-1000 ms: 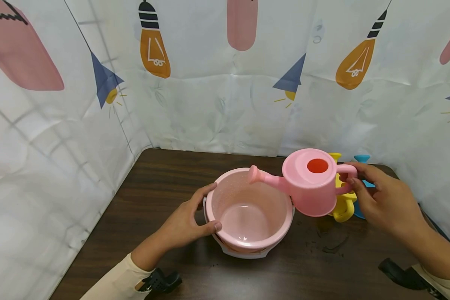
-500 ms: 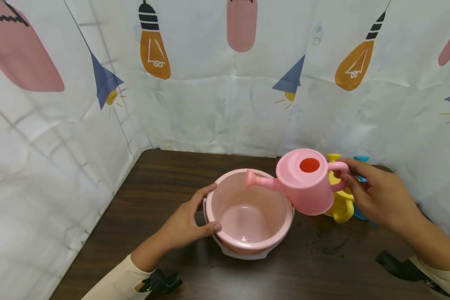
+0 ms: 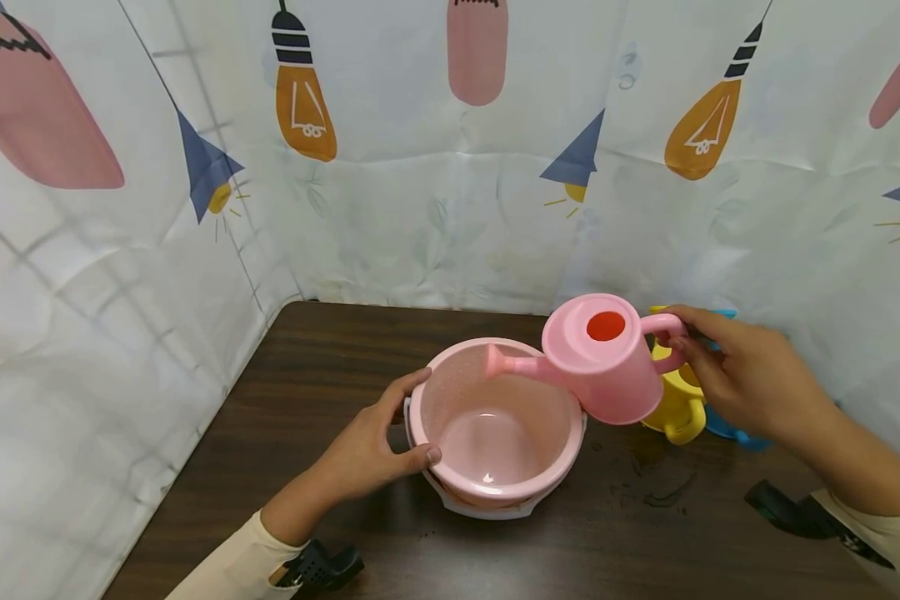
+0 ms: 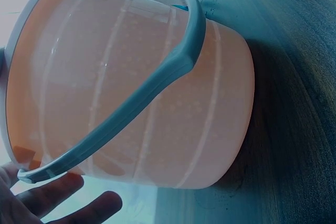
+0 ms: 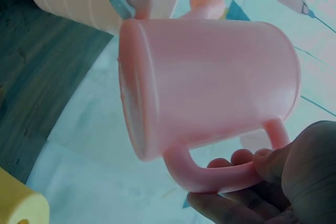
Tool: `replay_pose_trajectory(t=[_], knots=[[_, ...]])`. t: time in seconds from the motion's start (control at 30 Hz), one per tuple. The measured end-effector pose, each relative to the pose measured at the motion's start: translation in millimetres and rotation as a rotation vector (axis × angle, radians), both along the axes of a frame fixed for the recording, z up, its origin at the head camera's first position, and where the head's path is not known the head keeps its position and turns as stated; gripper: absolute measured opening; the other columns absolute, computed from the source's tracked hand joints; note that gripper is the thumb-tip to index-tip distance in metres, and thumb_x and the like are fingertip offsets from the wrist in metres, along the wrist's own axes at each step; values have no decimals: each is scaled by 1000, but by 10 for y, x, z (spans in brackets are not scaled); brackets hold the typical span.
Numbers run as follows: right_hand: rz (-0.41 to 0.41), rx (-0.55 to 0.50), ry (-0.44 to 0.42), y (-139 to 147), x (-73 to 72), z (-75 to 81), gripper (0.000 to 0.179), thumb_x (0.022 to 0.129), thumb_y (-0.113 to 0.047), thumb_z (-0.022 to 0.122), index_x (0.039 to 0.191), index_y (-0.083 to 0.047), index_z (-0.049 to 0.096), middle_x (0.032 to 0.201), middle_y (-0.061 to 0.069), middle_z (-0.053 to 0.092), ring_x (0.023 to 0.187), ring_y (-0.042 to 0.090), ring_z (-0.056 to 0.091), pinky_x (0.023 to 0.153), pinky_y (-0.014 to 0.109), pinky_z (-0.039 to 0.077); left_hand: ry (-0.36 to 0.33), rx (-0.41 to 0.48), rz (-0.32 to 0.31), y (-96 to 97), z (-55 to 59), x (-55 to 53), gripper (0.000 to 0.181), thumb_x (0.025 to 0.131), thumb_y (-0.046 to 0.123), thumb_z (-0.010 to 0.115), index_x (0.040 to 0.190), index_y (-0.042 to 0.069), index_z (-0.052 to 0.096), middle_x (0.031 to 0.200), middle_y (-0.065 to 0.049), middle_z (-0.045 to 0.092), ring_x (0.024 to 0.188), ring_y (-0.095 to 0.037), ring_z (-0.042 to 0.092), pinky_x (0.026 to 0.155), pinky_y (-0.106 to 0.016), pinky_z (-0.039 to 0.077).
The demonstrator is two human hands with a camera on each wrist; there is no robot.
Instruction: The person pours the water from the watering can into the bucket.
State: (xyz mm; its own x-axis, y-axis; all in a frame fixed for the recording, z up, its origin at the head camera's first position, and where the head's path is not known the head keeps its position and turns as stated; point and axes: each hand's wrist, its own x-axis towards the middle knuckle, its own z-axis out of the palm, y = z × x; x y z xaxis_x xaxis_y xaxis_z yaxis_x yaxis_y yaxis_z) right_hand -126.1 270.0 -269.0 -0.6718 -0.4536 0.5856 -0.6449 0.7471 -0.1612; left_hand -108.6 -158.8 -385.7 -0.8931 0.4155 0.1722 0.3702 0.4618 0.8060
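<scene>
My right hand [image 3: 750, 367] grips the handle of a pink watering can [image 3: 607, 375], which is tilted a little toward the left. Its spout reaches over a pink bucket [image 3: 495, 492] on the table. The can's side and its curled-round handle fill much of the right wrist view, with fingers [image 5: 231, 208] wrapped about it. My left hand [image 3: 367, 450] holds the bucket's left rim, thumb over the edge. The bucket stands upright, its grey handle [image 4: 136, 108] hanging down its side in the left wrist view. No water stream is visible from the spout.
Behind my right hand stand a yellow watering can [image 3: 678, 408] and a blue one [image 3: 735, 429], both partly hidden. The dark wooden table [image 3: 307, 367] has wet marks right of the bucket. A patterned white curtain [image 3: 420, 225] borders the back and left.
My right hand has moved a little to the left with the watering can, which now tips slightly more toward the bucket. My left hand keeps its place on the rim.
</scene>
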Motion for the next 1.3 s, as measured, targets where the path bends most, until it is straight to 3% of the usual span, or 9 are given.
replay_pose_trajectory(t=[0.37,0.5,0.67,1.3], knots=[[15,22,-55,-60,-19,76,47,83,7,78,125,-11,67,99,-2,74,72,14,71,66,11,48,15,7,-11,-8,-17,-3,89,84,42,80,158,34,31,145,-6,53,121,-23,61,97,-54,48],[29,20,-60,-72,-27,86,46,84,8,77,125,-11,67,98,-1,74,71,16,71,59,12,47,13,8,-12,-11,-27,-4,89,85,42,80,158,34,31,145,-6,53,121,-23,61,97,-54,48],[53,12,-59,-89,-44,97,44,87,8,75,126,-10,67,97,0,74,72,16,72,51,15,42,14,9,-11,-13,-30,-4,89,84,42,80,158,35,30,144,-6,53,121,-22,61,97,-54,48],[62,46,-10,-132,-65,167,40,87,2,76,124,-11,68,90,-2,70,70,14,66,55,16,42,16,9,-9,-9,-35,-5,89,85,42,79,159,36,29,144,-5,54,118,-20,63,96,-53,49]])
